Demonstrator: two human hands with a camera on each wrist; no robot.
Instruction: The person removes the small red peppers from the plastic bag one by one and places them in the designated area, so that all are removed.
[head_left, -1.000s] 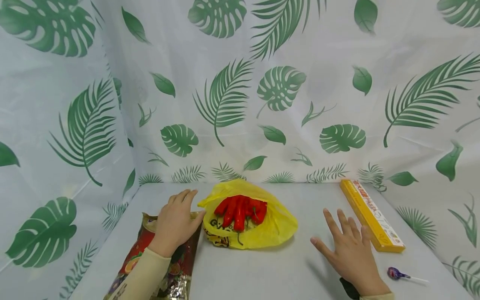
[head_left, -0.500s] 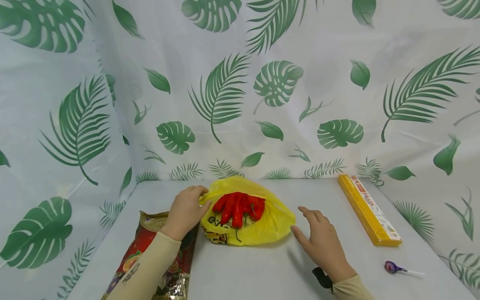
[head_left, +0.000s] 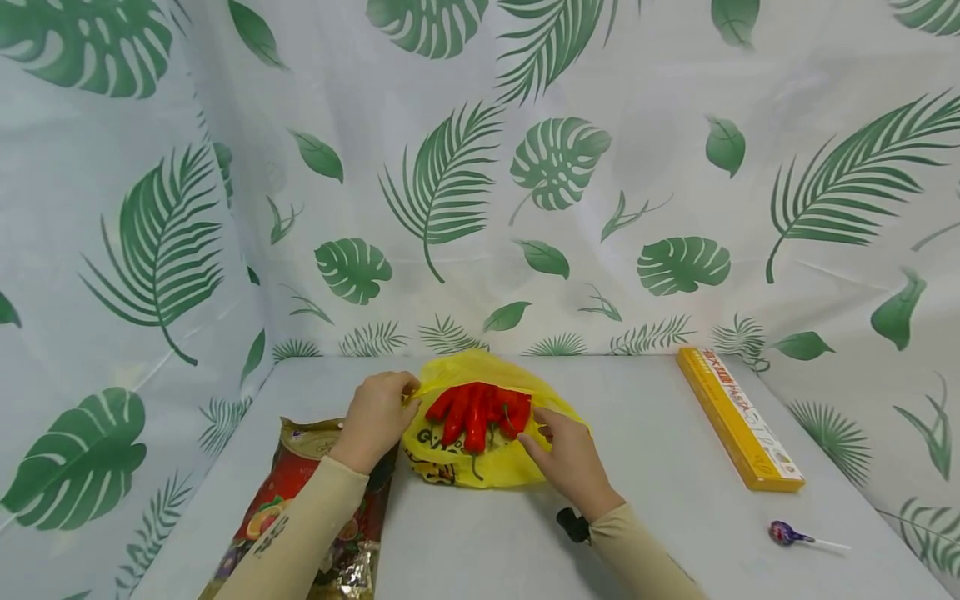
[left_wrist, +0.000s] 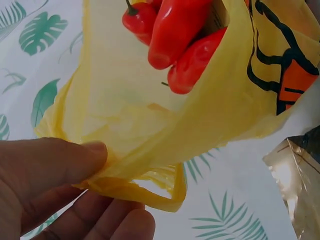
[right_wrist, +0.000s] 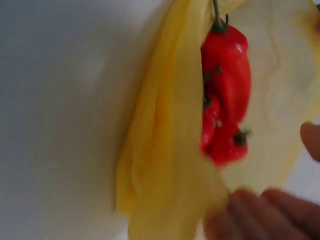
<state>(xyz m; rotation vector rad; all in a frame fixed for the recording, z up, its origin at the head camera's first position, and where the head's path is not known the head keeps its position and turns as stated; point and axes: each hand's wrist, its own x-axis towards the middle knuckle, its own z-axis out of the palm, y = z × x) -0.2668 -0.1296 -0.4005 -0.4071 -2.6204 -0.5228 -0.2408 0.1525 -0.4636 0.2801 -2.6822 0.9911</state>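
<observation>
The yellow bag (head_left: 487, 454) of red peppers (head_left: 476, 412) lay on the surface just right of the snack packet (head_left: 315, 508). The left hand (head_left: 375, 417) pinched its rim; the right hand (head_left: 570, 458) curled on the opposite edge. Parting both edges evenly would likely keep the peppers inside.

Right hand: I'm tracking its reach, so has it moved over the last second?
Yes. The right hand has moved left, away from the yellow box, and now touches the yellow bag beside the red peppers.
</observation>
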